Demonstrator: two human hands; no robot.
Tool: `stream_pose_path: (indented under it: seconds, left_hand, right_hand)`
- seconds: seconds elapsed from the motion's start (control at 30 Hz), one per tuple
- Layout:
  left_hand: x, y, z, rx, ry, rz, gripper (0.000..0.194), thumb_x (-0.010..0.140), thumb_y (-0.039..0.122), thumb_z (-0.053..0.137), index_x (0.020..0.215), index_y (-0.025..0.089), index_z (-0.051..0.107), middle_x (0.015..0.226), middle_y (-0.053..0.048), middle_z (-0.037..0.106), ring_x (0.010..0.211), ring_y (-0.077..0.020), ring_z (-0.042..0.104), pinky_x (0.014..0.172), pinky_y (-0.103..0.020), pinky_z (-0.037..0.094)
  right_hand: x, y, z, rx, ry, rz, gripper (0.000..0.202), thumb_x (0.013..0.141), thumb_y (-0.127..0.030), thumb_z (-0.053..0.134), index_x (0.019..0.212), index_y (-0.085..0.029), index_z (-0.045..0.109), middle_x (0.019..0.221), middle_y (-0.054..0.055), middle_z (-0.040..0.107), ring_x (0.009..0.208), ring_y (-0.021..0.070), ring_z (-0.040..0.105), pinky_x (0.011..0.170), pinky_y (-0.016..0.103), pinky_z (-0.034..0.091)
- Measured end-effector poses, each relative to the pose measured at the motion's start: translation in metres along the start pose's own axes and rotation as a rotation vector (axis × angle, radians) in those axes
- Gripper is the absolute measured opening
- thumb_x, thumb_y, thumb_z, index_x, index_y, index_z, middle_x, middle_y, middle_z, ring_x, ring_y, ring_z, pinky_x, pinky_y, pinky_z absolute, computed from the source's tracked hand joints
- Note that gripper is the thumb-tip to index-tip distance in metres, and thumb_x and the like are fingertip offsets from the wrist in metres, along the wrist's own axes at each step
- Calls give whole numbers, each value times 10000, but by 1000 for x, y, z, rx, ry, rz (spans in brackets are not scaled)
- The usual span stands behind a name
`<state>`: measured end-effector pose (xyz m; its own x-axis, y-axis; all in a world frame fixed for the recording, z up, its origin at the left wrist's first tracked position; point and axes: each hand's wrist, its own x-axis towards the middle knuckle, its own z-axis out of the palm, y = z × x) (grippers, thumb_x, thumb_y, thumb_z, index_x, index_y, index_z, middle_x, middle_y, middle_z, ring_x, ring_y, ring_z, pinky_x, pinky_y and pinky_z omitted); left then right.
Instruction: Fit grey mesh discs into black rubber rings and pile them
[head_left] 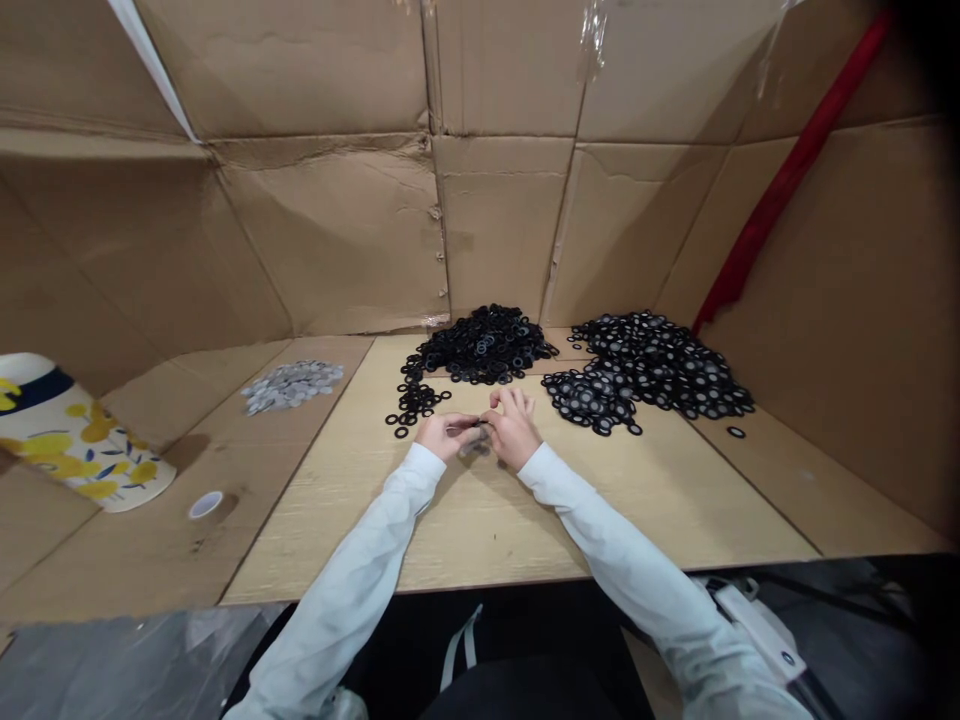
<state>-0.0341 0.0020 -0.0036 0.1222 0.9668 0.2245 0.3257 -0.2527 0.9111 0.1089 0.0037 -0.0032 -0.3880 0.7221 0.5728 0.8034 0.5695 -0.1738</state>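
Dark piece (482,422), small, between both grips (442,437) (513,430)

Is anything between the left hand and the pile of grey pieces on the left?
Partly: loose black rings lie beside the left hand, across the straight path over the board to the grey pieces. They lie low, so a hand passing above would probably clear them.
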Motion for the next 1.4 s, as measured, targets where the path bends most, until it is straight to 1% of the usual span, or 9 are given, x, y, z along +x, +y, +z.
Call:
stream_pose_path:
  seconds: [0.1,0.2,0.4,0.5,0.63,0.77,1.0,1.2,1.4]
  left_hand:
    - [1,1,-5,120,33,64,142,569,248,606,671,171,667,716,-58,665,654,-187,607,657,-285,464]
    - [1,2,-8,163,88,103,126,575,255,602,657,186,668,672,-43,664,623,-180,597,634,-284,456]
    - [-1,7,1,-267,148,-12,210,545,302,632,658,124,634,668,-56,653,616,-165,592,630,-290,473]
    - [-1,7,5,-432,174,-73,252,477,303,676,623,108,611,608,-48,638,564,-154,583,607,-298,480]
    - [0,3,7,-613,142,-175,327,392,288,721,631,97,605,572,-42,630,518,-153,583,627,-329,482]
    - [-1,0,8,-709,76,-219,350,408,272,722,692,91,626,663,-71,652,590,-179,606,716,-370,464]
    - [-3,5,10,-547,157,-193,293,371,234,733,610,91,643,618,-63,650,548,-169,594,672,-351,485]
    - [-5,12,10,-549,200,-163,275,376,251,726,585,94,641,593,-62,644,519,-170,591,614,-340,499]
    - [-7,17,8,-437,245,-123,244,442,241,698,627,89,652,625,-83,649,545,-177,595,609,-335,496]
  right_hand:
    - [0,-1,0,40,-15,-61,160,686,-109,452,751,-153,591,934,91,404,907,224,304,733,376,250]
    - [2,2,3,228,20,-5,140,671,-136,482,758,-161,588,913,80,412,904,213,337,760,385,284]
    - [8,10,10,999,-19,258,153,615,-278,562,710,-167,606,858,43,443,825,160,459,726,332,381]
    - [9,8,13,1135,7,359,159,560,-297,607,641,-160,617,801,39,484,795,159,478,725,321,378]
    - [11,4,14,1141,71,459,144,537,-298,618,558,-156,612,696,29,513,725,154,480,684,305,371]
    - [11,5,12,1125,93,472,134,549,-287,598,525,-155,595,653,20,503,698,145,467,659,285,361]
    - [9,-1,17,1035,82,381,58,584,-197,520,556,-155,549,766,26,446,755,139,452,644,270,388]
    - [8,0,11,724,177,333,97,590,-93,479,601,-171,537,782,26,474,811,156,439,759,325,346]
    - [5,-3,2,481,141,332,89,635,-138,492,645,-184,568,846,38,509,857,197,399,738,355,304]
